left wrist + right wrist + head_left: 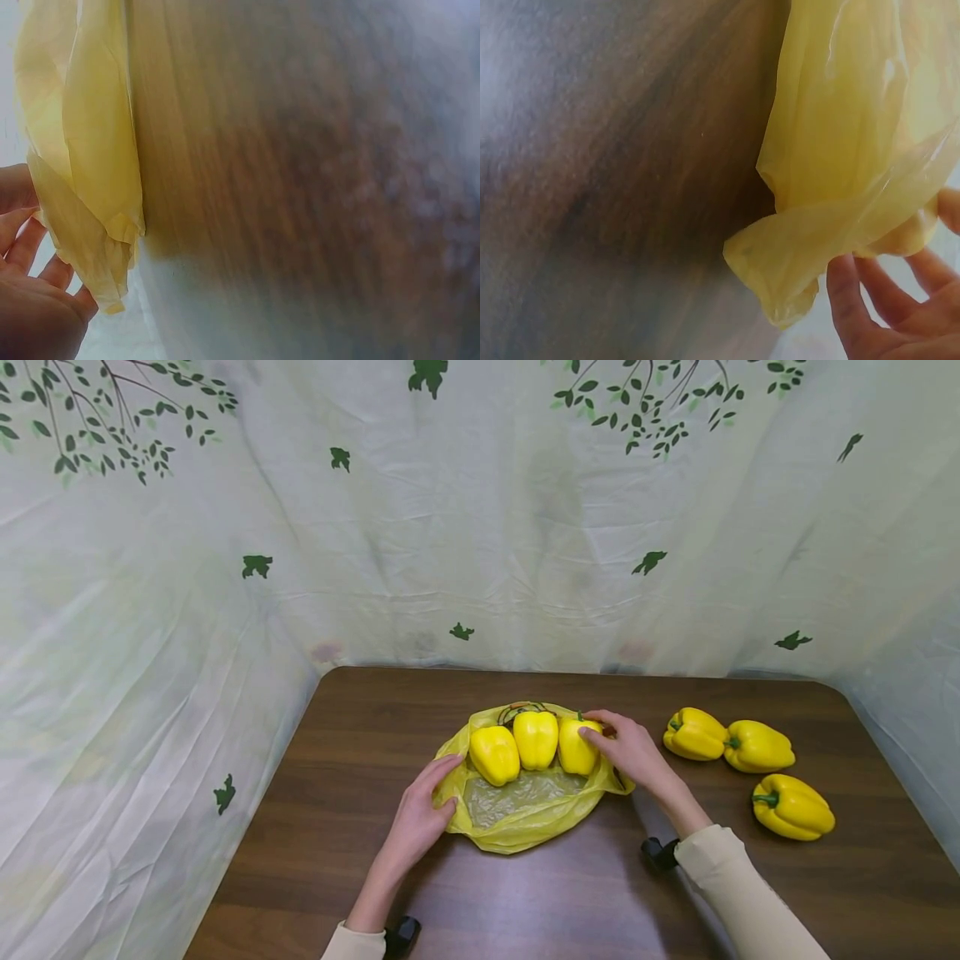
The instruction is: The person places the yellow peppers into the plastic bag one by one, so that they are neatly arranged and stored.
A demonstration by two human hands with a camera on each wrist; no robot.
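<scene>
A yellow plastic bag (517, 837) lies spread wide on the table, its mouth facing up. Three yellow bell peppers stand side by side along its far side: the left one (495, 756), the middle one (536, 740) and the right one (579, 747). At the bag's left edge my left hand (422, 802) holds the rim; the left wrist view shows its fingers (26, 244) against the plastic. My right hand (628, 745) grips the right pepper between thumb and fingers. In the right wrist view, bag folds (832, 232) partly hide that pepper.
Three more yellow bell peppers lie on the right of the brown wooden table (360, 718): two touching at the back, the left (693, 734) and right (759, 747), and one nearer (793, 807). A leaf-patterned pale curtain (480, 568) hangs behind the table.
</scene>
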